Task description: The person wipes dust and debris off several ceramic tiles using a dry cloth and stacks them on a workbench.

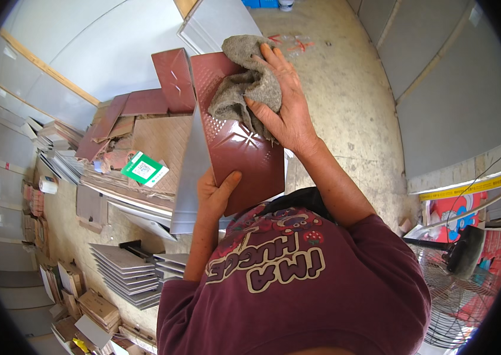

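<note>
Before our maroon shirt [298,296], we hold a glossy red-brown tile [247,168] at its lower left edge, our left hand [216,190] closed on it with the thumb flat across the face and the fingers hidden behind. Our right hand [283,103], thumb and fingers partly spread, holds a grey cloth [265,89] against the tile's upper right. To the left we see a green card [144,169] on a pile of boards [159,139]; at right stands a black fan [461,302].
</note>
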Tool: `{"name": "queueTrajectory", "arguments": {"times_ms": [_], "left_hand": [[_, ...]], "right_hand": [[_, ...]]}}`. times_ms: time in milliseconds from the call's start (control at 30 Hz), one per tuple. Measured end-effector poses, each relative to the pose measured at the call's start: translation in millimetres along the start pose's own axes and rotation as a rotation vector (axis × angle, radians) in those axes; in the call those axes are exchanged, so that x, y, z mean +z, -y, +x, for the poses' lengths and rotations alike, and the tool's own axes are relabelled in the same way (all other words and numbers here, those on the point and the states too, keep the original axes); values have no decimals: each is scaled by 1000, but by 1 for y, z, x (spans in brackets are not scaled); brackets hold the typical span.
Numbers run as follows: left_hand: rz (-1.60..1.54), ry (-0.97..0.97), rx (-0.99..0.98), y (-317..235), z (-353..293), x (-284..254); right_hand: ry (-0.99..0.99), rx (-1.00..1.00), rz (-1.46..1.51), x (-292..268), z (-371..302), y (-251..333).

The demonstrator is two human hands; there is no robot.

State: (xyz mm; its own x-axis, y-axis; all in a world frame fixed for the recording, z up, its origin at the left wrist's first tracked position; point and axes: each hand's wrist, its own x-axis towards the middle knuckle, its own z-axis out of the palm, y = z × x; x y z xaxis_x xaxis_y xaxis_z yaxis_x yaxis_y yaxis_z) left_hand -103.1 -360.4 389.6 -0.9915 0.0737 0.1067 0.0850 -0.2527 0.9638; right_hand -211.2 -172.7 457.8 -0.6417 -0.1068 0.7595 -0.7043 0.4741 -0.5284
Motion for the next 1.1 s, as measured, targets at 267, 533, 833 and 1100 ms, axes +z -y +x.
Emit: {"name": "queueTrajectory", "arguments": {"times_ms": [267,533,833,1100], "left_hand": [[69,81,-3,-1,4,-3],[-3,-156,192,17,1,-19],[-37,-24,62,-2,3,-16],[-99,-43,90,1,4,-18]], "right_hand": [[136,-107,-35,0,10,23],[478,-201,128,15,-29,49],[355,-123,53,16,-13,38],[244,-115,52,29,10,32]]}}
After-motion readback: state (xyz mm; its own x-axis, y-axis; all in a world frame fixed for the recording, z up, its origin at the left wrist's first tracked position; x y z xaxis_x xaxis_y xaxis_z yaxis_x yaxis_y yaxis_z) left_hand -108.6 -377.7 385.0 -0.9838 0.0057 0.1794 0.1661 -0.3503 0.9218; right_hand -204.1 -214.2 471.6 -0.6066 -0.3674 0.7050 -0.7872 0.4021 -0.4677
